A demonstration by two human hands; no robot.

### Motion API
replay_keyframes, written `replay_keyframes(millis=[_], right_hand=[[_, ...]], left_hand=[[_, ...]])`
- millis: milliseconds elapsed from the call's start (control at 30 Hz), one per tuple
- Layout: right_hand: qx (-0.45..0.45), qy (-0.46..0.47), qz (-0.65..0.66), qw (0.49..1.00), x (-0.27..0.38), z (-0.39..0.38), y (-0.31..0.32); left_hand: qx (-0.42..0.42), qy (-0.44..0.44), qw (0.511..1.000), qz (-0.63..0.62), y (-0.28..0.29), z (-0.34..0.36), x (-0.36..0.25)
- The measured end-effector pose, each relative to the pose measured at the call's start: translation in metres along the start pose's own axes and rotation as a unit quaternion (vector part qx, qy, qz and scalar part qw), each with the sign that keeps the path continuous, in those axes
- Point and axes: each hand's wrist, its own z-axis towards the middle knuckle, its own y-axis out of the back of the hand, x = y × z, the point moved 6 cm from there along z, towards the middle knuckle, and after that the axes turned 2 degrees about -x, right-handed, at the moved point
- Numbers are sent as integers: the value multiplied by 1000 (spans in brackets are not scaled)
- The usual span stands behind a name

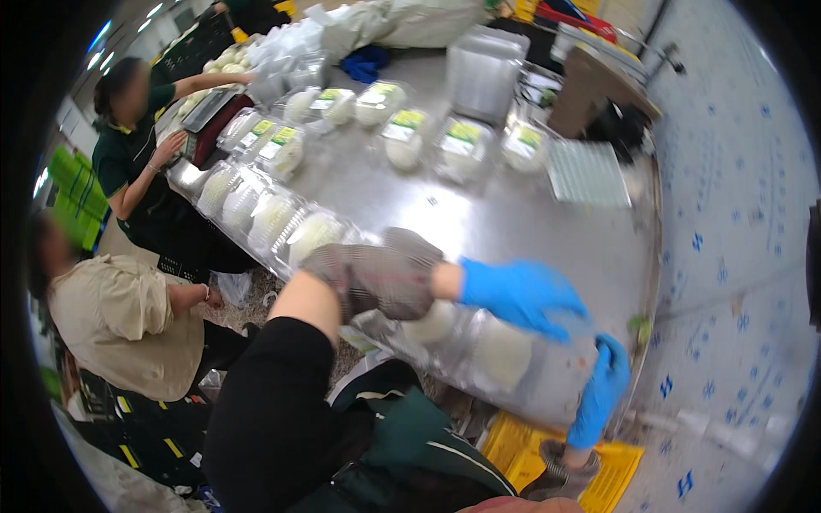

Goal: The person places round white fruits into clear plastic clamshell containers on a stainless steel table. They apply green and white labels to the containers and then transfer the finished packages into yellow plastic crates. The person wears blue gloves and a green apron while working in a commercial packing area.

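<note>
My left hand point(523, 295), in a blue glove, reaches across the near edge of the steel table with its fingers stretched out and slightly blurred. It hovers over or touches a clear plastic clamshell box point(502, 355) holding pale, whitish produce. My right hand point(604, 385), also blue-gloved, is at the right end of this row, its fingers loosely bent and apart; nothing shows in its grasp. Another clear box point(430, 325) of pale produce sits partly hidden below my left wrist. Grey checked sleeve covers wrap both forearms.
Filled boxes point(312, 235) line the left edge; labelled boxes point(463, 147) stand farther back. Stacked empty clear containers point(487, 73) and a ribbed translucent tray point(588, 173) lie beyond. A yellow crate point(513, 449) sits below right, beside a patterned wall point(727, 239). Two people point(128, 325) stand left.
</note>
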Motion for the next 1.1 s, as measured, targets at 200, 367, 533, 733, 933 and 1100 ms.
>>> replay_keyframes(millis=[200, 367, 533, 733, 933, 1100], right_hand=[[196, 338, -139, 910, 88, 179, -281], [126, 373, -389, 833, 61, 342, -388], [246, 228, -328, 883, 36, 314, -437], [221, 204, -436, 848, 40, 275, -422], [207, 218, -419, 857, 40, 266, -411], [200, 213, -409, 864, 37, 242, -389]], left_hand=[[-164, 403, 847, 307, 244, -203, 232], [-142, 458, 800, 360, 278, -196, 310], [-166, 431, 814, 353, 265, -200, 328], [-192, 414, 875, 161, 351, -217, 371], [-92, 462, 793, 385, 357, -251, 383], [-74, 474, 783, 396, 315, -267, 330]])
